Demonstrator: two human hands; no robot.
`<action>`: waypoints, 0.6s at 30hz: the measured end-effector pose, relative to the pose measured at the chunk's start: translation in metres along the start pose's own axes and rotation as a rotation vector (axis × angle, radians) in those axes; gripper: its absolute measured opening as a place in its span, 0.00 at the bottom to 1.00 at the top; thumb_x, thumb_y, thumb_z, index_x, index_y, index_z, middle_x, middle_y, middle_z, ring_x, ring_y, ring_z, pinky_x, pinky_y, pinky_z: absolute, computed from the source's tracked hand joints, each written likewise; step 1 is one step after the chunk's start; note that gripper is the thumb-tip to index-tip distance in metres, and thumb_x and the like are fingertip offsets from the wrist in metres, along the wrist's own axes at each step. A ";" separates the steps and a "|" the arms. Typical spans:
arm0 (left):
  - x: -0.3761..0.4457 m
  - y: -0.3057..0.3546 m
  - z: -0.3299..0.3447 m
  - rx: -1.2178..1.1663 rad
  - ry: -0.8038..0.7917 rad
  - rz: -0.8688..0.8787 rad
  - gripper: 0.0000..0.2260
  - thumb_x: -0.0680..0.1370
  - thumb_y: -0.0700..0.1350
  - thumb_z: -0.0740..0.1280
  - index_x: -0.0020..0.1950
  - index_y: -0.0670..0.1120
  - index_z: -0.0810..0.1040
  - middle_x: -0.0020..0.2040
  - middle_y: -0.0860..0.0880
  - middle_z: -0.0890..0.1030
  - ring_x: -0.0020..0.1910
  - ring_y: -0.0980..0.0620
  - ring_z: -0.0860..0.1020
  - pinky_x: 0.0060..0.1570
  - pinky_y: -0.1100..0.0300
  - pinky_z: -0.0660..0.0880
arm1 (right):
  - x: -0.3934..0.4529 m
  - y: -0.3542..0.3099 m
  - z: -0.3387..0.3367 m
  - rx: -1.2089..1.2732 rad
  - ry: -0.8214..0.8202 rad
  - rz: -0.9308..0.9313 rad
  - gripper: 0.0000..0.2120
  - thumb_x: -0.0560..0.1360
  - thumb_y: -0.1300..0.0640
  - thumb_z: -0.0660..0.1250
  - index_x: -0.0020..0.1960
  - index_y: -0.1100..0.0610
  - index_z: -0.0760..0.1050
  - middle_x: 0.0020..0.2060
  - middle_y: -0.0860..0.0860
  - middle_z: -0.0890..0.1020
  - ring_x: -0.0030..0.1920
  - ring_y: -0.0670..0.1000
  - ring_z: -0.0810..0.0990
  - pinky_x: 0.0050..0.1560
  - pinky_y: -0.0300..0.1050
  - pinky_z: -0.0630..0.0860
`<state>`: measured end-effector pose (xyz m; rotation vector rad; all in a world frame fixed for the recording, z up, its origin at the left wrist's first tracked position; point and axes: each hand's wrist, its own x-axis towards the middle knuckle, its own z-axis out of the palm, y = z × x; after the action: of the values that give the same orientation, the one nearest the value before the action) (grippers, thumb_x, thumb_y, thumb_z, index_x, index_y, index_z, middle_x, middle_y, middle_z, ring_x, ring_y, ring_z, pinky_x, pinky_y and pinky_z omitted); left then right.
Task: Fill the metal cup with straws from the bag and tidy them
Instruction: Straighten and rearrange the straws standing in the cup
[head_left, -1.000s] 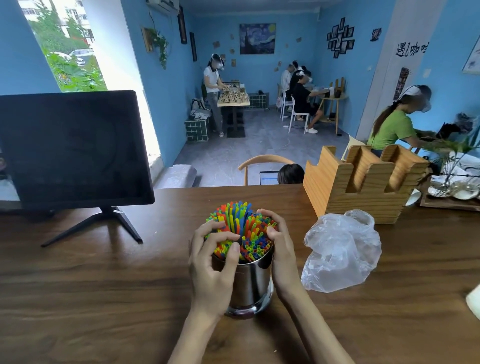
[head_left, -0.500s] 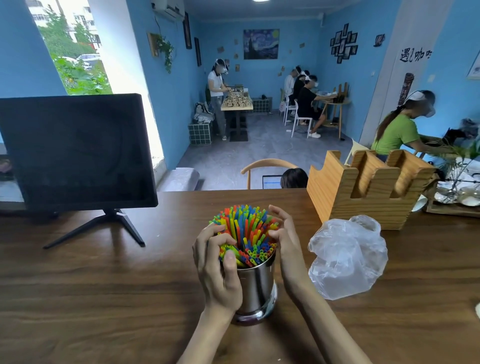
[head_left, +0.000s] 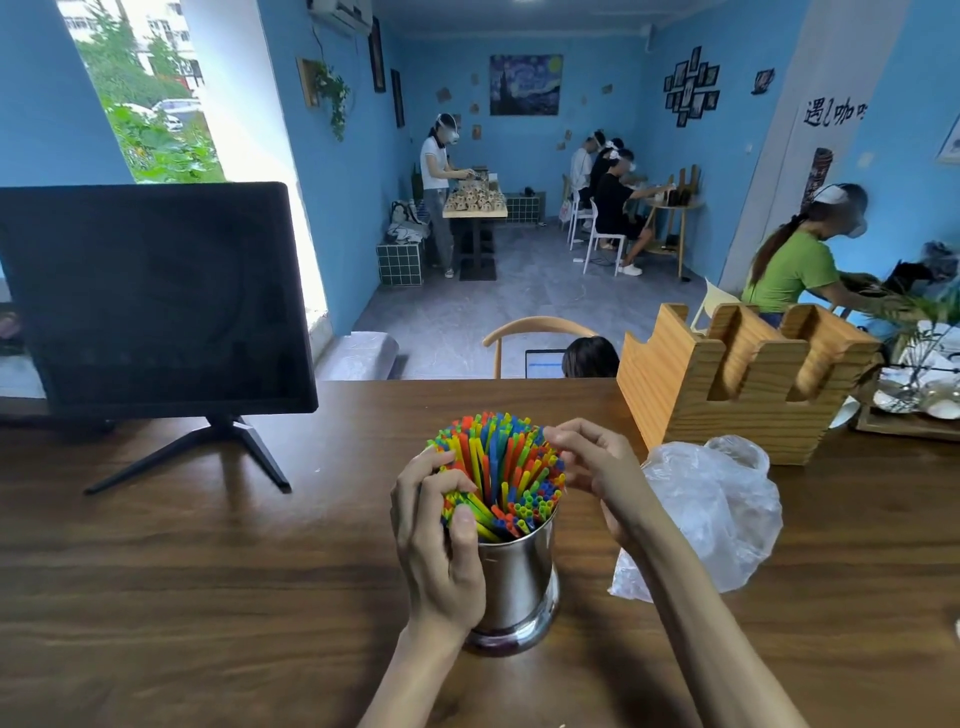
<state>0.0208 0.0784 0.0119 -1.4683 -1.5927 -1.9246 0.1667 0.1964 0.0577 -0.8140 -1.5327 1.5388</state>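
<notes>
A shiny metal cup (head_left: 517, 582) stands upright on the brown wooden table (head_left: 208, 597), packed with a fanned bundle of coloured straws (head_left: 506, 467). My left hand (head_left: 441, 540) wraps the cup's left side, its fingers and thumb curled round the straws on that side. On the right, my right hand (head_left: 597, 467) curls its fingers against the tops of the straws. A crumpled clear plastic bag (head_left: 711, 514) lies on the table just right of the cup, behind my right forearm.
A black monitor (head_left: 150, 301) on a stand sits at the back left of the table. A wooden slotted holder (head_left: 727, 384) stands at the back right, with dishes and a plant beyond it. Several people work at other tables farther back in the room.
The straws have spread into a wider fan above the rim. My right hand has risen from the cup's side to the straw tops. My left hand stays on the left side.
</notes>
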 end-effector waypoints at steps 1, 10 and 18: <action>0.000 0.000 0.000 -0.003 -0.002 -0.009 0.18 0.84 0.53 0.54 0.49 0.43 0.78 0.58 0.47 0.77 0.63 0.46 0.76 0.60 0.43 0.73 | -0.001 0.000 -0.001 -0.006 -0.002 -0.005 0.13 0.73 0.47 0.76 0.42 0.57 0.82 0.36 0.48 0.84 0.39 0.43 0.83 0.37 0.36 0.78; 0.000 0.005 -0.004 -0.015 -0.030 -0.043 0.15 0.81 0.49 0.57 0.49 0.41 0.80 0.57 0.44 0.78 0.64 0.42 0.76 0.62 0.44 0.73 | -0.006 -0.010 -0.002 -0.111 0.101 -0.053 0.20 0.71 0.41 0.74 0.39 0.58 0.85 0.38 0.55 0.87 0.42 0.51 0.88 0.38 0.38 0.81; 0.007 0.008 -0.010 -0.013 -0.101 -0.076 0.11 0.79 0.49 0.61 0.50 0.47 0.82 0.58 0.49 0.79 0.63 0.48 0.76 0.63 0.52 0.73 | -0.012 -0.026 -0.010 -0.207 0.016 -0.023 0.19 0.67 0.43 0.77 0.42 0.61 0.86 0.39 0.53 0.88 0.43 0.48 0.87 0.40 0.36 0.80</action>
<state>0.0180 0.0695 0.0229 -1.5541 -1.7059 -1.9329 0.1833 0.1891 0.0822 -0.9186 -1.7035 1.3686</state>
